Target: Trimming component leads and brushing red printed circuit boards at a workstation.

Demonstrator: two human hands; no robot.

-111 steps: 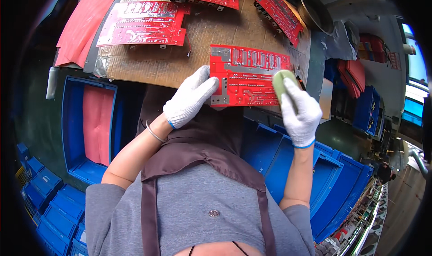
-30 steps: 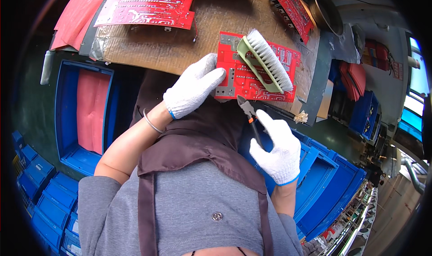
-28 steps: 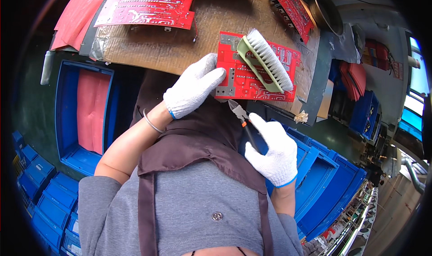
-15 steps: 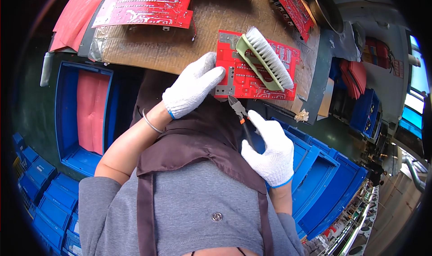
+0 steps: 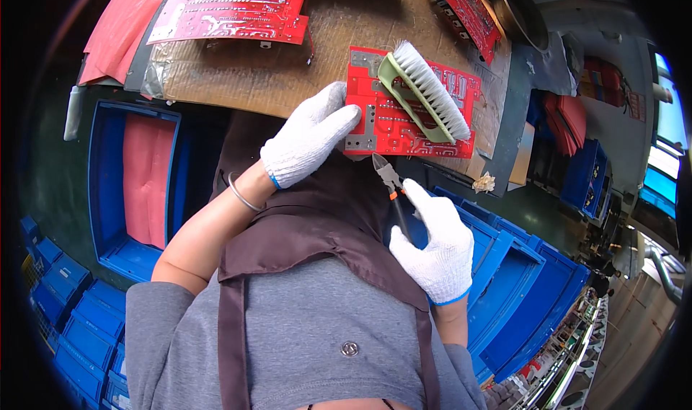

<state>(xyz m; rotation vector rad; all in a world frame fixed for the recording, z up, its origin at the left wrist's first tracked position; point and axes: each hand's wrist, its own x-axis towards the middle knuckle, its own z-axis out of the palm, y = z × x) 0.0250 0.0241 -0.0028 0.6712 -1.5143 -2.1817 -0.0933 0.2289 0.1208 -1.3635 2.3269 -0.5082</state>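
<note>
A red circuit board [image 5: 386, 125] lies solder side up at the near edge of the table [image 5: 274, 85], its lower left part out past the cardboard covering. It is roughly rectangular, with grey metallic patches at its left end, a dark-dotted strip, silvery traces and rows of solder joints. A green-handled brush [image 5: 432, 93] with white bristles lies slantwise across it.

The left hand [image 5: 306, 139], in a white knit glove, pinches the board's left edge, thumb on top; the other fingers are partly out of sight beneath. The gloved right hand [image 5: 437, 248] holds side cutters [image 5: 389, 178] with dark, orange-marked handles, thumb and forefinger apart around them; how the remaining fingers close cannot be told. The cutters' tip is at the board's lower edge, but whether it touches is unclear.

The brush hides much of the board's middle, and the board's underside is out of view. Behind, a large red board [image 5: 238, 10] and another at the upper right [image 5: 468, 17] are cut off by the frame. A round metal dish [image 5: 522, 13] sits beyond. A blue crate [image 5: 99, 186] with a pink sheet [image 5: 148, 179] stands at the left; blue bins [image 5: 504, 294] lie below the right hand.
</note>
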